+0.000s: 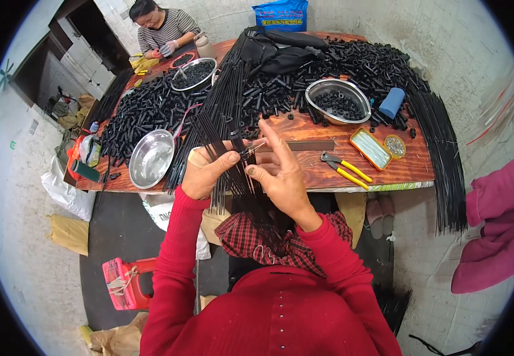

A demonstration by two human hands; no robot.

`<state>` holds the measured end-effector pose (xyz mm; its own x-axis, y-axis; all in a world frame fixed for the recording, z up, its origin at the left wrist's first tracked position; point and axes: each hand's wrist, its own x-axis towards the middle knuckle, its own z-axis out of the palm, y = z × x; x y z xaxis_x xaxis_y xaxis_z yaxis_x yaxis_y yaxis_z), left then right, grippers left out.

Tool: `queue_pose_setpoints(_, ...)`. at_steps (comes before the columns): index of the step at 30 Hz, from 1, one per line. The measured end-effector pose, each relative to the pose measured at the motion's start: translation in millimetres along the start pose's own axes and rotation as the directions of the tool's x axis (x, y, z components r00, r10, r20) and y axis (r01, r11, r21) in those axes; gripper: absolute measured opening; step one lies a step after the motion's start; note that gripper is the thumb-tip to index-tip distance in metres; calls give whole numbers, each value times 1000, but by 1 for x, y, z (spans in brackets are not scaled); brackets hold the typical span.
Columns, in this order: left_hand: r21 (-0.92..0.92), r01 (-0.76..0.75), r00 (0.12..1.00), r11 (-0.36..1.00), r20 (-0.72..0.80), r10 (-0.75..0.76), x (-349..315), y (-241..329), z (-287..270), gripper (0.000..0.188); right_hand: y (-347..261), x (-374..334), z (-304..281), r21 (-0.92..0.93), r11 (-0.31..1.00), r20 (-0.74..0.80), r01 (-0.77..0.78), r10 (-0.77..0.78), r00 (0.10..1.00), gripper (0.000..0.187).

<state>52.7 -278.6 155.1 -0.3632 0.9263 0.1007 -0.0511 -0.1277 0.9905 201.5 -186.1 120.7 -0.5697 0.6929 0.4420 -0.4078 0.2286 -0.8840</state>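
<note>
red sleeves | left hand [206,172] grip clenched on black rods [233,178] | right hand [281,175] grip pinching small black cap [237,141] onto 1 rod | next likely needs aligned push

Rod bundle [233,178] between hands; empty bowl [151,158] on table [304,169] left; pliers [345,168] right.

This is a small hand-assembly workshop with bare concrete walls and floor. A long reddish wooden desk [304,169] carries heaps of small black plastic tubes [150,110], bundles of thin black rods [221,101], round steel bowls [151,158] and yellow-handled pliers [346,168]. A second person in a striped top [165,29] works at the far end.
</note>
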Motion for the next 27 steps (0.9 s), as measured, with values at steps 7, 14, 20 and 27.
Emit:
queue_pose_setpoints(7,-1,-20,998,1000,-55,20,1,-9,-9,23,1,-1,2,-292,934,71,205,-192,979,53)
queue_pose_setpoints(14,72,4,999,997,-39,-2,-1,-1,-11,29,1,-2,3,-293,941,85,167,-149,985,52)
queue_pose_setpoints(20,193,-21,994,981,111,-1,-7,5,-28,49,0,-2,1,-297,938,77,181,-165,983,51)
queue_pose_setpoints(27,-108,12,943,994,331,24,2,-20,-66,81,-3,-1,1,-248,958,92,146,-127,988,51)
